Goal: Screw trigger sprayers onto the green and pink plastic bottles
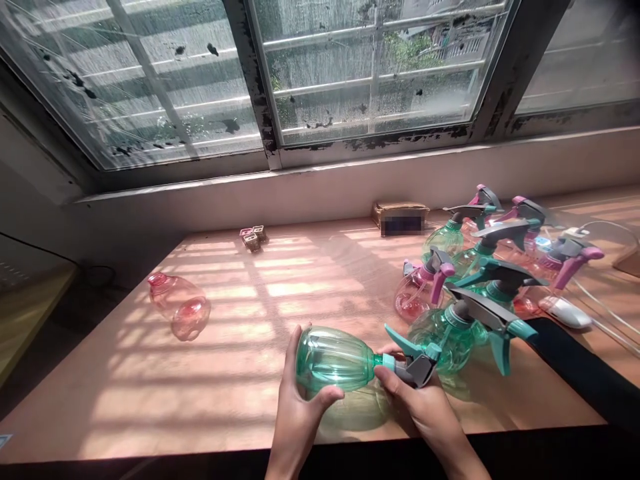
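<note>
A clear green spray bottle (336, 360) lies sideways between my two hands, just above the front of the table. My left hand (303, 407) wraps round its base, thumb along the lower side. At the neck, my right hand (417, 400) grips the teal collar and grey spray head (420, 367), its fingers partly hidden behind. The teal trigger points up and to the left. Close by on the right stands another green spray bottle (450, 333) with a grey and teal head. A pink spray bottle (417, 297) is behind it.
More green and pink spray bottles crowd the right side. A pink bottle without a spray head (180, 303) lies at left. Small boxes (253, 237) and a cardboard box (400, 217) sit near the wall. A white mouse (567, 312), black mat (580, 360) and cables are at right.
</note>
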The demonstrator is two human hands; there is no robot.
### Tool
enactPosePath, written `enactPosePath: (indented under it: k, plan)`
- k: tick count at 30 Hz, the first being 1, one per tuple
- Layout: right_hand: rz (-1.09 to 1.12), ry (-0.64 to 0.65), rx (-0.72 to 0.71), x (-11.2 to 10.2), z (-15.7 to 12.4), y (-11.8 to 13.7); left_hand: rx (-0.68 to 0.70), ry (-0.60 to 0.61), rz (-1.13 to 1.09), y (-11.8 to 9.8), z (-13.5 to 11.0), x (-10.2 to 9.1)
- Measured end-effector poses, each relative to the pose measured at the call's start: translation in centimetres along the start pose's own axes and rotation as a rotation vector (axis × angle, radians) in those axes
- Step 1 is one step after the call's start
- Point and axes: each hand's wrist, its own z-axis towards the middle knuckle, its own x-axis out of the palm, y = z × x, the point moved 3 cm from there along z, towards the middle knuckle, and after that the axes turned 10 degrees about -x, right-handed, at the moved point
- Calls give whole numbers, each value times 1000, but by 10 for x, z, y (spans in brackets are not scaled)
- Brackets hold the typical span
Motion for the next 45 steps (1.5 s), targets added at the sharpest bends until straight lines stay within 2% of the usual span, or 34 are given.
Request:
enactPosePath:
  k: [7, 12, 18, 25, 30, 35, 40, 45]
  plan:
    - [-3, -9, 4, -2, 1, 1, 1, 28, 21, -2, -1, 2]
    - [-1, -37, 16, -12, 1, -9, -18, 148, 103, 11, -3, -4]
    - [-81, -19, -1, -14, 3, -10, -32, 34, 2, 4, -1, -5]
    - [-31, -46, 7, -6, 0, -3, 4, -6, 67, -3, -5, 8]
    - [-30, -52, 6, -7, 0, -4, 7, -2, 64, 0, -7, 7]
    - [-62, -23, -25, -5, -1, 0, 1, -7, 25, -7, -2, 2]
    - [-43, -67, -15, -5, -1, 3, -37, 0, 68, -13, -2, 8]
    - [11, -96, 5, -9, -2, -3, -62, 52, 54, -6, -5, 11]
